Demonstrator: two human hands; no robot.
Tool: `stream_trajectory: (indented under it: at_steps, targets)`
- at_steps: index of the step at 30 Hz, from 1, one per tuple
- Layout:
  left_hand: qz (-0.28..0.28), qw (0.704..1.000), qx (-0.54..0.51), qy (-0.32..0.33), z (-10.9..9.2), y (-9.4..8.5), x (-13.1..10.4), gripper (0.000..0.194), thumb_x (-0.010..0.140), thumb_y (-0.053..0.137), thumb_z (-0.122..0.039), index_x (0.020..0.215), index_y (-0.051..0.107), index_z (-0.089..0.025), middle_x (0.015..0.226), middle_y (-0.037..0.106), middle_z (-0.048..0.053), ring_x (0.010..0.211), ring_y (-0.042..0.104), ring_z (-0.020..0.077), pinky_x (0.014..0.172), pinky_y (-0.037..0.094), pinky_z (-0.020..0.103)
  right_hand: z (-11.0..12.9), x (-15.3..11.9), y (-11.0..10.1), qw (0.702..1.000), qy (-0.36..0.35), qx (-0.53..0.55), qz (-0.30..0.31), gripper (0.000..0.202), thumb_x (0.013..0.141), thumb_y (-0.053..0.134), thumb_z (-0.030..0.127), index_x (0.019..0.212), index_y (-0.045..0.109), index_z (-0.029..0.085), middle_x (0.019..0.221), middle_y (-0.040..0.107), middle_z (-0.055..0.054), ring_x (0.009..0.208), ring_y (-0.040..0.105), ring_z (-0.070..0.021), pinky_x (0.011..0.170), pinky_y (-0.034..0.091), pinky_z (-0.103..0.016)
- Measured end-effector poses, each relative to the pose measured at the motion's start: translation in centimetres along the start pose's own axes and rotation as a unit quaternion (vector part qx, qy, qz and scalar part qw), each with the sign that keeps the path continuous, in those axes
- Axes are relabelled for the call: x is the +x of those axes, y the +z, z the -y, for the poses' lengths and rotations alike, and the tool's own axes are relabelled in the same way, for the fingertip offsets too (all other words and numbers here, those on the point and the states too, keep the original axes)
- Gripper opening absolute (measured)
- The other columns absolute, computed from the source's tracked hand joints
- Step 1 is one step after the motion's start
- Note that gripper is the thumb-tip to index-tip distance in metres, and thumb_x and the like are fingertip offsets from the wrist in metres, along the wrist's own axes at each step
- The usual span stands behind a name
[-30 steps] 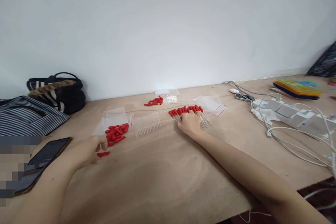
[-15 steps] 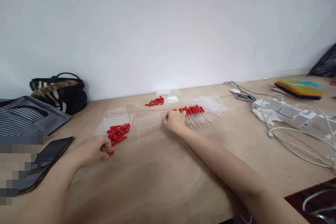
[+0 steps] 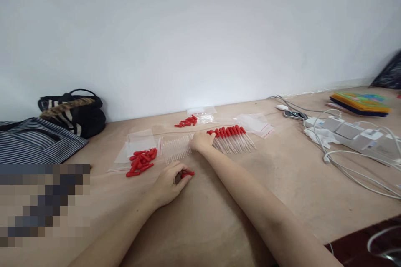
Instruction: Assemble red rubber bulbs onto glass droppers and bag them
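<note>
My left hand [image 3: 171, 182] is closed in a pinch around a red rubber dropper bulb [image 3: 189, 173], just above the table in front of the bare tubes. My right hand [image 3: 202, 141] reaches to the right end of a row of clear dropper tubes [image 3: 175, 149]. Its fingers are pressed together, and what lies between them is hidden. To its right, several droppers with red bulbs fitted [image 3: 233, 138] lie side by side, tips toward me. A heap of loose red bulbs [image 3: 142, 160] lies on the left, partly on a clear plastic bag [image 3: 122, 154].
Smaller red pieces [image 3: 187, 122] and a bag of thin clear tubes [image 3: 206, 117] lie near the wall. Another plastic bag [image 3: 255, 124] is behind the fitted droppers. White chargers on a power strip [image 3: 354, 133] and loose cables occupy the right. A striped bag [image 3: 40, 139] sits at left.
My left hand has moved right from beside the bulb heap, carrying a red bulb. My right hand has shifted slightly left, to the end of the bare tube row.
</note>
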State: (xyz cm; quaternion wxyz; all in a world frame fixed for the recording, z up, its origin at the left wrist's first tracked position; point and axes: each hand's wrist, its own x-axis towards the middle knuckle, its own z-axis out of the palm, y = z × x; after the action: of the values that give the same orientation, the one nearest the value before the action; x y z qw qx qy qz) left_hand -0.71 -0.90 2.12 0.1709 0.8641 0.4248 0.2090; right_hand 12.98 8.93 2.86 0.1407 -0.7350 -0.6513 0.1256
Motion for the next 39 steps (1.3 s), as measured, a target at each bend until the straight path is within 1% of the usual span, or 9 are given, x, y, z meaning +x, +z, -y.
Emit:
stream_trajectory:
  at_steps: [3, 6, 9, 12, 14, 16, 25, 31, 39]
  targets:
    - [0.005, 1.000, -0.010, 0.001, 0.3, 0.3, 0.1, 0.016, 0.080, 0.048, -0.026, 0.084, 0.062, -0.020, 0.077, 0.057, 0.002, 0.072, 0.055, 0.0164, 0.069, 0.044, 0.029, -0.3, -0.5, -0.9, 1.000, -0.016, 0.002, -0.013, 0.029, 0.078, 0.046, 0.031, 0.089, 0.064, 0.011, 0.094, 0.064, -0.017, 0.091, 0.056, -0.0281, 0.083, 0.024, -0.044]
    - [0.000, 1.000, -0.012, -0.014, 0.3, 0.3, 0.0, 0.017, 0.080, 0.050, -0.028, 0.084, 0.064, -0.020, 0.076, 0.056, 0.002, 0.070, 0.054, 0.0163, 0.066, 0.043, 0.030, -1.9, -2.2, -2.2, 0.997, -0.068, 0.002, -0.040, 0.028, 0.082, 0.042, 0.031, 0.088, 0.062, 0.012, 0.095, 0.063, -0.015, 0.096, 0.052, -0.0266, 0.083, 0.024, -0.041]
    - [-0.023, 1.000, -0.016, -0.014, 0.1, 0.7, 0.2, 0.015, 0.081, 0.047, -0.025, 0.079, 0.061, -0.019, 0.077, 0.057, 0.002, 0.071, 0.054, 0.0170, 0.067, 0.043, 0.030, -5.3, -4.9, -3.0, 0.986, -0.154, 0.007, -0.068, 0.020, 0.084, 0.042, 0.028, 0.086, 0.059, 0.017, 0.096, 0.062, -0.006, 0.098, 0.048, -0.0199, 0.081, 0.024, -0.034]
    - [-0.045, 0.998, -0.029, -0.018, -0.5, 1.5, 0.7, 0.010, 0.080, 0.046, -0.021, 0.079, 0.056, -0.018, 0.080, 0.058, 0.002, 0.075, 0.054, 0.0178, 0.069, 0.043, 0.031, -9.5, -7.7, -2.9, 0.947, -0.300, 0.025, -0.116, 0.014, 0.084, 0.045, 0.022, 0.081, 0.057, 0.016, 0.082, 0.063, -0.004, 0.084, 0.049, -0.0163, 0.075, 0.024, -0.032]
    - [-0.047, 0.998, -0.042, -0.027, -0.9, 2.1, 1.0, 0.008, 0.081, 0.045, -0.021, 0.081, 0.052, -0.019, 0.080, 0.058, 0.002, 0.076, 0.054, 0.0178, 0.069, 0.043, 0.032, -11.6, -9.1, -2.6, 0.926, -0.356, 0.032, -0.117, 0.012, 0.083, 0.046, 0.019, 0.084, 0.058, 0.017, 0.079, 0.062, -0.003, 0.079, 0.048, -0.0152, 0.071, 0.023, -0.031]
    - [-0.046, 0.997, -0.058, -0.036, -1.4, 2.7, 1.3, 0.008, 0.083, 0.043, -0.022, 0.083, 0.050, -0.019, 0.081, 0.058, 0.002, 0.077, 0.055, 0.0177, 0.069, 0.043, 0.031, -12.6, -10.0, -2.3, 0.914, -0.388, 0.030, -0.114, 0.014, 0.083, 0.046, 0.018, 0.088, 0.059, 0.019, 0.076, 0.062, -0.002, 0.077, 0.047, -0.0146, 0.069, 0.022, -0.031]
    - [-0.039, 0.993, -0.105, -0.047, -1.9, 2.7, 1.1, 0.007, 0.083, 0.042, -0.026, 0.084, 0.045, -0.020, 0.075, 0.058, -0.001, 0.069, 0.055, 0.0159, 0.063, 0.042, 0.029, -11.1, -10.7, -1.8, 0.902, -0.416, 0.042, -0.106, 0.013, 0.078, 0.047, 0.017, 0.081, 0.059, 0.017, 0.068, 0.062, 0.000, 0.070, 0.049, -0.0129, 0.070, 0.020, -0.031]
    - [-0.040, 0.992, -0.106, -0.049, -1.6, 2.9, 1.2, 0.010, 0.083, 0.042, -0.029, 0.086, 0.046, -0.020, 0.070, 0.059, -0.002, 0.064, 0.054, 0.0149, 0.059, 0.041, 0.027, -11.1, -10.9, -1.8, 0.911, -0.393, 0.047, -0.116, 0.013, 0.077, 0.044, 0.017, 0.078, 0.058, 0.017, 0.066, 0.060, 0.000, 0.065, 0.050, -0.0120, 0.072, 0.020, -0.032]
    - [-0.045, 0.993, -0.093, -0.059, -1.6, 2.8, 1.1, 0.011, 0.082, 0.044, -0.028, 0.085, 0.051, -0.020, 0.072, 0.060, -0.001, 0.063, 0.054, 0.0147, 0.058, 0.042, 0.027, -11.3, -10.7, -1.6, 0.884, -0.450, 0.030, -0.123, 0.018, 0.083, 0.041, 0.017, 0.080, 0.058, 0.016, 0.067, 0.059, -0.001, 0.070, 0.048, -0.0134, 0.075, 0.020, -0.033]
